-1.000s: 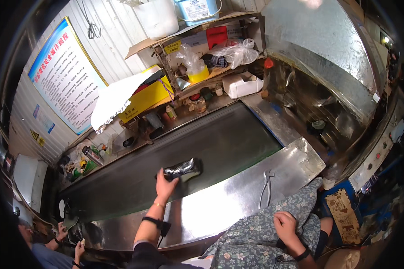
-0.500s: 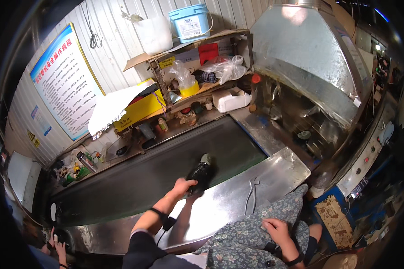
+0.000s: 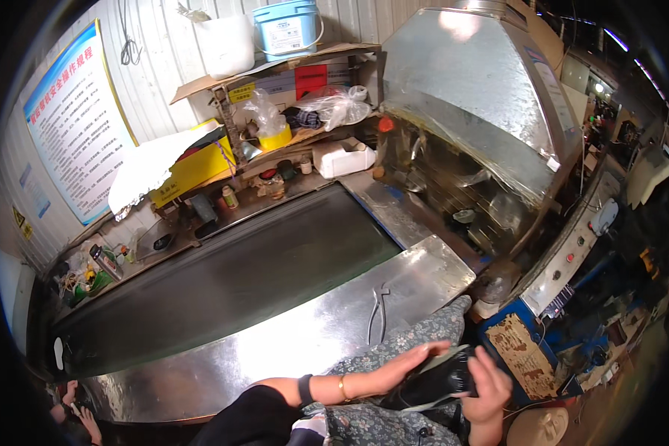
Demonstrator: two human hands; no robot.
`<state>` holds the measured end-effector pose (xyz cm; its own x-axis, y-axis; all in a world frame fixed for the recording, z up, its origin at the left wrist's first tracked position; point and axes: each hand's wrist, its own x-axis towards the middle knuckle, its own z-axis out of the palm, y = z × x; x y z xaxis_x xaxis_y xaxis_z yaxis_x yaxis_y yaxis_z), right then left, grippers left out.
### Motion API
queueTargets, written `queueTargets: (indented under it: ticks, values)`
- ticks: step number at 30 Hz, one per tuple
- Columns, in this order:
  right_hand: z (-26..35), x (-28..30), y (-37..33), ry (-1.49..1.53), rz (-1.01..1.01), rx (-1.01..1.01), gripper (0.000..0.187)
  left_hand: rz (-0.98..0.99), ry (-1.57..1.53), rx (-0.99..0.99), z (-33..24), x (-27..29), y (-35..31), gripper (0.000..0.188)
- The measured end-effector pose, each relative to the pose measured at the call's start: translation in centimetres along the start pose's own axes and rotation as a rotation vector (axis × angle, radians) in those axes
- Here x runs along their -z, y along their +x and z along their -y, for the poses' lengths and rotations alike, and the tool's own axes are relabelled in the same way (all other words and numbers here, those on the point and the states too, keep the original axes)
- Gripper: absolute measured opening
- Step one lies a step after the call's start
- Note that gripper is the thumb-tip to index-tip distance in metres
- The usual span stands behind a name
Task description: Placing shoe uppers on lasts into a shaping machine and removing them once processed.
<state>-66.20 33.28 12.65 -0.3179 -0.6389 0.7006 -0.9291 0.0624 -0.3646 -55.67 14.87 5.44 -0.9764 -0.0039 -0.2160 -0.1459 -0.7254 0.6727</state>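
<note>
A shiny black shoe [image 3: 440, 380] with a pale edge is held low over my lap, at the lower right. My left hand [image 3: 407, 366] lies along its far side with the fingers fairly straight. My right hand [image 3: 487, 386] is bent round its right end, the fingers slightly blurred. Between them the two hands grip the shoe, and parts of it are hidden behind them. Beyond, metal pincers [image 3: 377, 316] lie on the shiny metal ledge [image 3: 290, 327]. A floral apron [image 3: 431, 327] covers my lap.
A dark conveyor belt [image 3: 238, 275] runs behind the ledge. At its left end are a white sole-shaped piece [image 3: 59, 353] and another person's hands [image 3: 85, 420]. A cluttered shelf [image 3: 297, 137] stands behind, a metal hood [image 3: 468, 97] at right, a stool [image 3: 539, 427] lower right.
My left hand has brought the black shoe from over the belt back to my lap, where my right hand now grips it too. The view has shifted right.
</note>
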Motion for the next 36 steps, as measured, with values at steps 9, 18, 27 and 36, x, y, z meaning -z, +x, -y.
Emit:
queueTargets:
  ticks: [9,18,27,36]
  values:
    - [-2.4,1.0,-0.1,0.214,0.287,-0.402,0.047,-0.008,0.686,-0.143,1.1,-1.8,5.9,0.051]
    - [-5.8,-4.4,-0.4,0.211,0.223,-0.68,0.032,0.148,1.324,-0.549,1.6,1.2,6.4,0.094]
    - [-8.1,-8.5,-1.0,0.16,0.22,-0.431,0.024,-0.122,1.145,-0.432,2.9,3.7,7.1,0.084]
    - [-6.3,-12.2,-8.9,0.77,0.047,-0.82,0.041,0.018,0.629,-0.028,-2.5,6.2,10.6,0.063]
